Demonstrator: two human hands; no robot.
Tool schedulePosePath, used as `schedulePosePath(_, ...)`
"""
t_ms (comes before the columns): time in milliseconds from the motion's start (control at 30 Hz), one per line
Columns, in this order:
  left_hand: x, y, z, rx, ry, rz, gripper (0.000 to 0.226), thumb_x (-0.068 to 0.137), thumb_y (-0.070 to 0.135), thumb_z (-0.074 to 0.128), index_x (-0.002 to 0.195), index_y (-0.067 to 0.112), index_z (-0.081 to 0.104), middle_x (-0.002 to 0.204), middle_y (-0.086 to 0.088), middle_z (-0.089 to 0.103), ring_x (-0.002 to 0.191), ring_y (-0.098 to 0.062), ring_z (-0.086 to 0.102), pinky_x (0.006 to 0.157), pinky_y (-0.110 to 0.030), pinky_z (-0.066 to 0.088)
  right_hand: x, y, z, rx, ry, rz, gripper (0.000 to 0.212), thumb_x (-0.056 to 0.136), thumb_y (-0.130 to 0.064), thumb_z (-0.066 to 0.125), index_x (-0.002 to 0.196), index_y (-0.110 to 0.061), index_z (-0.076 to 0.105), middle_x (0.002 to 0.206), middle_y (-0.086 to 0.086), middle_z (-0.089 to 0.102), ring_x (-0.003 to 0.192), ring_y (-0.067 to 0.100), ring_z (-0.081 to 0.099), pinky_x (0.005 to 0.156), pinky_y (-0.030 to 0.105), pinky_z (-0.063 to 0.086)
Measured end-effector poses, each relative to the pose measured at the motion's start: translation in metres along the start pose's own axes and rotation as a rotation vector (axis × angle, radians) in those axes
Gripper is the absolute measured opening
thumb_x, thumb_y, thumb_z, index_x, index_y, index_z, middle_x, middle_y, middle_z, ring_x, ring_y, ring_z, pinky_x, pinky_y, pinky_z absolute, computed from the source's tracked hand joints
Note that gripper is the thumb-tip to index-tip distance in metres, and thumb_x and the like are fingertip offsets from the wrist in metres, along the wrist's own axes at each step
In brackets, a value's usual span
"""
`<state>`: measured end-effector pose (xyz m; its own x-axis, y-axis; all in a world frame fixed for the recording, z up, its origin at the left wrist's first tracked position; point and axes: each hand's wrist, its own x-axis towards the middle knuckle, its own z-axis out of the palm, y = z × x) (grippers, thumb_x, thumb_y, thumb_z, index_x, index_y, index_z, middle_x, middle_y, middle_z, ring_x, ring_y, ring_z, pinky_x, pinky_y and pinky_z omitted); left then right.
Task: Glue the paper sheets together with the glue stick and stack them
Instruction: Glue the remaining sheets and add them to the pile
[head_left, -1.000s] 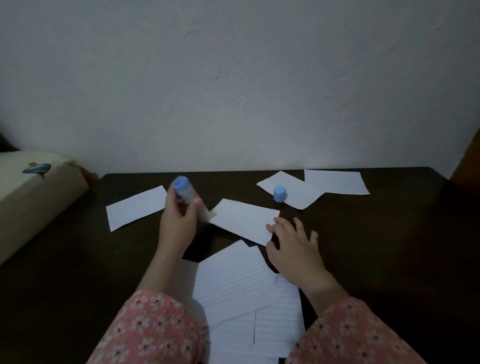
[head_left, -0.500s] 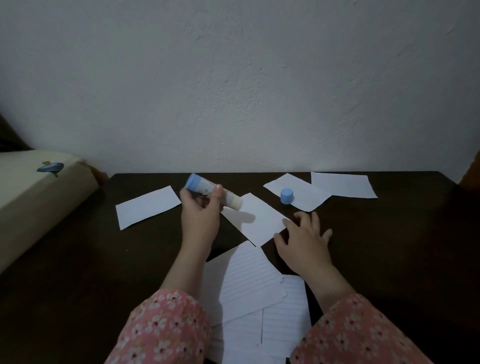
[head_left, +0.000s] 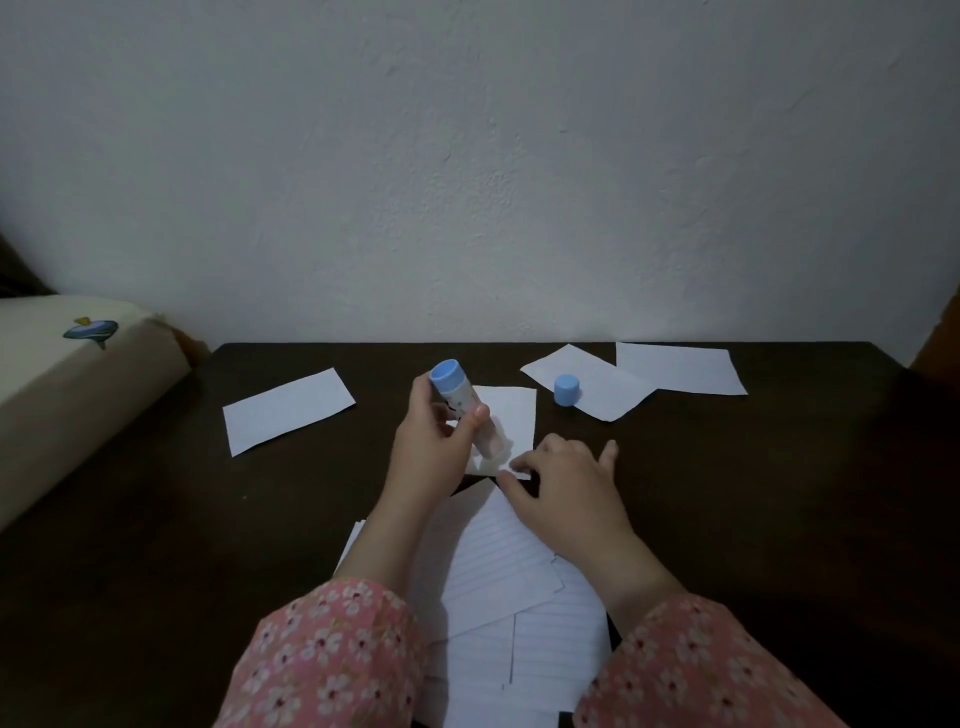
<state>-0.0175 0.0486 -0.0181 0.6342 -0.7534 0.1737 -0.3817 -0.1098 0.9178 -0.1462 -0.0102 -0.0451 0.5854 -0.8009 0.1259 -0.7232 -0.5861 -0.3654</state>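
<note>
Left hand (head_left: 426, 457) gripped the glue stick (head_left: 467, 410), fingers and thumb curled round its barrel. Stick tilted, blue base end up and toward the far edge of the tabletop (head_left: 156, 545), working end down on a small white sheet (head_left: 511, 415); contact point partly hidden by the thumb, so touching looked likely but could not be confirmed.

Right hand (head_left: 566, 493) lay just beside the stick, on the near edge of that same small sheet. Fingers bent at the knuckles, tips pressing the paper flat against the tabletop; nothing held inside the hand. Little finger stuck out to the right, off the paper.

Small sheet sat about mid-tabletop, nearer the far edge than the near one.

Blue cap (head_left: 566, 389) stood upright on another white sheet (head_left: 597, 389) toward the far right, apart from the stick. A further sheet (head_left: 680, 366) overlapped that one, right at the far edge. One single sheet (head_left: 288, 410) lay alone toward the far left, well apart from the hands.

Loose pile of lined sheets (head_left: 504, 566) at the near edge, between the forearms, overlapping at varied angles.

Both sleeves (head_left: 322, 660) pink with a flower print. Cream cushion-like object (head_left: 67, 379) off the left edge. Plain white wall (head_left: 467, 156) behind.
</note>
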Motion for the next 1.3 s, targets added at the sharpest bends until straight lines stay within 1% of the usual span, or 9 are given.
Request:
schedulePosePath(100, 0.0, -0.004, -0.001, 0.049, -0.035, 0.021, 0.05, 0.089, 0.027, 0.064, 0.133, 0.03, 0.038, 0.111, 0.011, 0.051, 0.099, -0.006, 0.05, 0.076, -0.022, 0.042, 0.002, 0.01, 0.001, 0.023, 0.029, -0.015, 0.041, 0.099, -0.041, 0.042, 0.139, -0.035, 0.045, 0.132, -0.008, 0.047, 0.129, 0.014, 0.038, 0.115, 0.06, 0.003)
schedulePosePath(200, 0.001, -0.005, -0.002, 0.081, -0.078, 0.028, 0.054, 0.089, 0.027, 0.064, 0.136, 0.033, 0.037, 0.111, 0.012, 0.05, 0.094, -0.004, 0.051, 0.078, -0.025, 0.043, 0.004, 0.019, 0.002, 0.022, -0.028, -0.014, 0.05, 0.1, -0.04, 0.041, 0.148, -0.035, 0.029, 0.153, -0.01, 0.027, 0.144, 0.016, 0.016, 0.113, 0.062, 0.001)
schedulePosePath(267, 0.001, -0.004, -0.002, 0.104, -0.131, 0.049, 0.055, 0.089, 0.029, 0.064, 0.136, 0.036, 0.037, 0.112, 0.011, 0.052, 0.093, -0.003, 0.053, 0.077, -0.024, 0.045, 0.007, 0.021, 0.004, 0.039, -0.1, -0.023, 0.049, 0.101, -0.04, 0.037, 0.148, -0.037, 0.028, 0.159, -0.013, 0.015, 0.149, 0.019, 0.0, 0.112, 0.064, -0.003)
schedulePosePath(333, 0.0, -0.004, -0.001, 0.127, -0.18, 0.076, 0.056, 0.089, 0.029, 0.063, 0.137, 0.04, 0.036, 0.114, 0.01, 0.054, 0.096, -0.006, 0.054, 0.078, -0.024, 0.047, 0.009, 0.021, 0.005, 0.044, -0.132, -0.028, 0.045, 0.101, -0.04, 0.034, 0.146, -0.038, 0.033, 0.16, -0.014, 0.013, 0.149, 0.021, -0.005, 0.111, 0.065, -0.005)
schedulePosePath(500, -0.003, -0.003, 0.002, 0.167, -0.26, 0.086, 0.061, 0.091, 0.029, 0.062, 0.141, 0.043, 0.03, 0.112, 0.013, 0.052, 0.099, -0.005, 0.053, 0.083, -0.027, 0.047, 0.01, 0.023, 0.007, 0.054, -0.15, -0.035, 0.035, 0.101, -0.038, 0.037, 0.136, -0.037, 0.043, 0.16, -0.015, 0.012, 0.149, 0.021, -0.006, 0.11, 0.065, -0.008)
schedulePosePath(733, -0.004, -0.003, 0.002, 0.168, -0.31, 0.102, 0.061, 0.093, 0.026, 0.059, 0.142, 0.045, 0.03, 0.119, 0.009, 0.052, 0.101, -0.004, 0.051, 0.076, -0.019, 0.043, 0.01, 0.023, 0.009, 0.067, -0.132, -0.035, 0.035, 0.098, -0.041, 0.041, 0.132, -0.037, 0.045, 0.159, -0.017, 0.015, 0.149, 0.02, -0.005, 0.11, 0.065, -0.008)
schedulePosePath(1067, 0.001, -0.006, -0.012, 0.193, -0.324, 0.127, 0.071, 0.093, 0.018, 0.058, 0.131, 0.065, 0.022, 0.127, 0.015, 0.047, 0.101, 0.002, 0.048, 0.075, -0.015, 0.039, 0.011, 0.021, 0.008, 0.063, -0.127, -0.01, 0.038, 0.097, -0.04, 0.043, 0.135, -0.04, 0.043, 0.158, -0.017, 0.017, 0.149, 0.018, -0.003, 0.111, 0.064, -0.006)
schedulePosePath(1167, 0.004, -0.009, -0.022, 0.176, -0.308, 0.099, 0.069, 0.093, 0.017, 0.057, 0.13, 0.064, 0.023, 0.126, 0.02, 0.043, 0.102, 0.004, 0.045, 0.083, -0.019, 0.036, 0.01, 0.022, 0.007, 0.056, -0.138, -0.01, 0.041, 0.098, -0.041, 0.041, 0.139, -0.04, 0.041, 0.158, -0.017, 0.016, 0.149, 0.018, -0.004, 0.111, 0.064, -0.006)
schedulePosePath(1300, 0.005, -0.012, -0.032, 0.159, -0.283, 0.064, 0.068, 0.093, 0.016, 0.057, 0.138, 0.056, 0.025, 0.139, 0.015, 0.042, 0.125, -0.007, 0.04, 0.098, -0.026, 0.038, 0.01, 0.022, 0.007, 0.053, -0.138, -0.013, 0.042, 0.098, -0.04, 0.04, 0.14, -0.039, 0.04, 0.158, -0.017, 0.016, 0.149, 0.018, -0.004, 0.111, 0.064, -0.006)
